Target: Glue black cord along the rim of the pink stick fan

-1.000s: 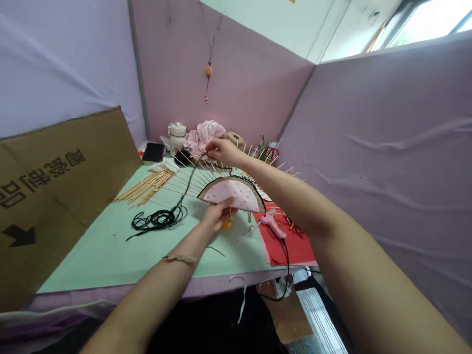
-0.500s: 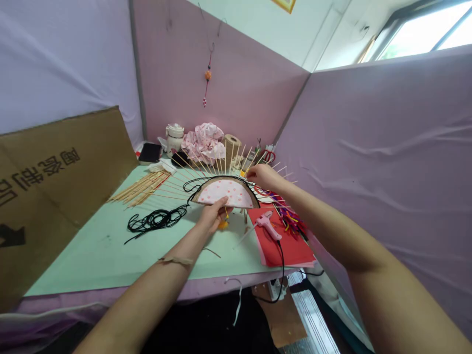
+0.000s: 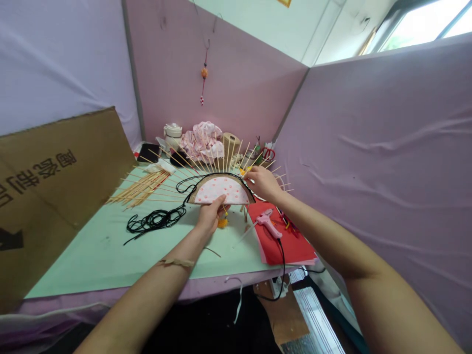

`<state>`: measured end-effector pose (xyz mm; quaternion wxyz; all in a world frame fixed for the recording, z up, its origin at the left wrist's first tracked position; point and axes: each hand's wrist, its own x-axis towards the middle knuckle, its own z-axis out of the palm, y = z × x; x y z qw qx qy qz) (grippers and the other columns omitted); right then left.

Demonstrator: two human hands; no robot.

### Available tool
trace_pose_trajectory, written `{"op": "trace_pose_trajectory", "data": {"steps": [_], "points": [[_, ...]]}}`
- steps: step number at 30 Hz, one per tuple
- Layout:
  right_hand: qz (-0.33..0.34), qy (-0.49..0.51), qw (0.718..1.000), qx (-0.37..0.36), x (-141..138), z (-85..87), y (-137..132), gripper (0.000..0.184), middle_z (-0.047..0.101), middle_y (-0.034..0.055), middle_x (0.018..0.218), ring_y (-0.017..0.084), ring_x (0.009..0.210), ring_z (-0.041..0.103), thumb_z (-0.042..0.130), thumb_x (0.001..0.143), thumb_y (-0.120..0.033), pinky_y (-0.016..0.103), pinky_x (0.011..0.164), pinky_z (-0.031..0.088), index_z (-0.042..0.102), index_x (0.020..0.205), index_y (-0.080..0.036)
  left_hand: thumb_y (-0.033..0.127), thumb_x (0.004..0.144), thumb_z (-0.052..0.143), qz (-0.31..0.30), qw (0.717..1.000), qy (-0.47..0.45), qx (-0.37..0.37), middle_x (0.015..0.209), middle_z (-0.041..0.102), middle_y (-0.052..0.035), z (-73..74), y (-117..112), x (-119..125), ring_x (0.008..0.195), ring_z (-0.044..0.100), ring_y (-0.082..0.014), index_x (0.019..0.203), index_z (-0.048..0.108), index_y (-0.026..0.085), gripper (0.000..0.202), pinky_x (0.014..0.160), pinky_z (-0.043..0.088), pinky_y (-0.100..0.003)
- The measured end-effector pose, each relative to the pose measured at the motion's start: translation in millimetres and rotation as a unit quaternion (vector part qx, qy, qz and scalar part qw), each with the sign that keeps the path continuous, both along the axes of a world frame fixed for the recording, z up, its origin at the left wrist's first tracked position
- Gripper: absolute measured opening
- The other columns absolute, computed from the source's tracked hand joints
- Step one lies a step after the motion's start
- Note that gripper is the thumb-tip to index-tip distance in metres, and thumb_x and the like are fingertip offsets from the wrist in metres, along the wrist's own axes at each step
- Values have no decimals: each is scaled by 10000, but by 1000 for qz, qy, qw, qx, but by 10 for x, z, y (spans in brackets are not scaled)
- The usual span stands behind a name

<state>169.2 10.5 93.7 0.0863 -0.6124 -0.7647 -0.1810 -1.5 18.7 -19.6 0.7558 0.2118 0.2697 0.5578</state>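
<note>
A half-round fan [image 3: 214, 191] has pink polka-dot cloth, a brown border and thin wooden sticks spreading from its curved edge. My left hand [image 3: 210, 215] grips its straight lower edge, thumb on the cloth, the other fingers mostly hidden underneath. Black cord [image 3: 199, 176] follows the curved rim, with loose loops at the left. At the right of the rim, my right hand [image 3: 262, 182] is closed in a pinch where the cord runs among the sticks; the fingertips are small and partly hidden. A yellow tassel [image 3: 222, 223] hangs below my left hand.
Left on the table lie a black cord coil [image 3: 157, 221] and a bundle of wooden sticks [image 3: 145, 189]. A pink glue gun [image 3: 268, 223] rests on red sheets [image 3: 283, 250]. Cardboard [image 3: 70, 196] stands at left. Behind are a white cup [image 3: 172, 135], pink cloth [image 3: 202, 142] and twine [image 3: 231, 142].
The fan has shifted slightly left and turned a little, its left sticks now reaching over the stick bundle. My right hand stays pinched at the rim's right part.
</note>
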Motion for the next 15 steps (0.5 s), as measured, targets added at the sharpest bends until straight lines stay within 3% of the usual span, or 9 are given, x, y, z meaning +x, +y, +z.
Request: {"op": "trace_pose_trajectory", "data": {"steps": [7,15], "points": [[5,-82,997,-5,-62,15,-60,234,635,116,975,239,943,499,500,879,-197,333,764,364,733,876,-178,170,587,821,-3,1000,4,5,909,714,-63,-22,12,9,707,665,-136,889,650,150,348,665,585,-296],[45,82,996,-6,51,-82,87,221,654,89,945,198,910,551,504,829,-108,300,838,406,704,911,-156,154,597,820,-14,1000,2,-8,906,715,-59,-20,22,2,705,669,-135,909,648,151,357,684,582,-301]]}}
